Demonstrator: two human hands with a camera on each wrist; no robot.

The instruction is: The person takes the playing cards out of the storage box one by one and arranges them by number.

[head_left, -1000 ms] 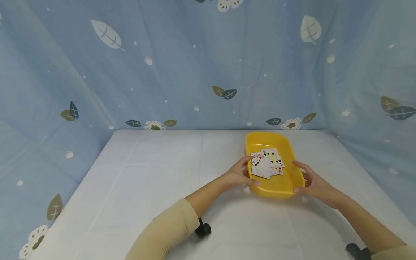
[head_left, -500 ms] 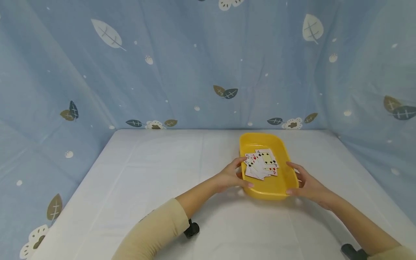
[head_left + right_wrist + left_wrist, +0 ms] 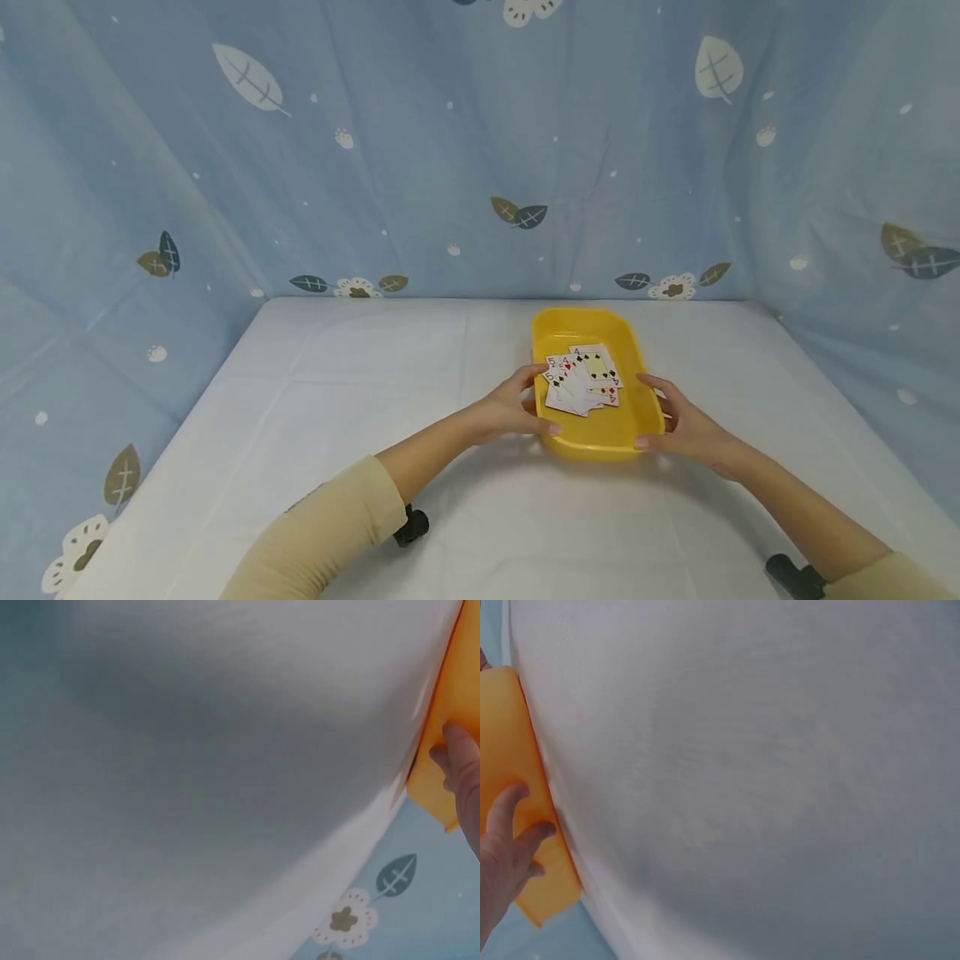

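Observation:
A yellow plastic tray [image 3: 600, 433] with rounded corners lies right of the table's middle, its long side running front to back. Inside it, several playing cards [image 3: 581, 382] are fanned face up, fours and fives among them. My left hand [image 3: 506, 410] grips the tray's left side, thumb at the near rim and fingers along the wall. On the opposite side my right hand [image 3: 690, 429] holds the right wall, thumb near the front corner. Both wrist views show fingers against the tray's outer wall, the left hand [image 3: 510, 847] and the right hand [image 3: 463, 769].
A white cloth covers the table [image 3: 337, 375]. Blue patterned curtain [image 3: 420, 150] hangs behind and along both sides. Black wrist camera mounts [image 3: 411, 527] show below the sleeves.
Both hands and the tray have moved left across the table together. The cards ride along inside the tray, and the grip of each hand looks the same.

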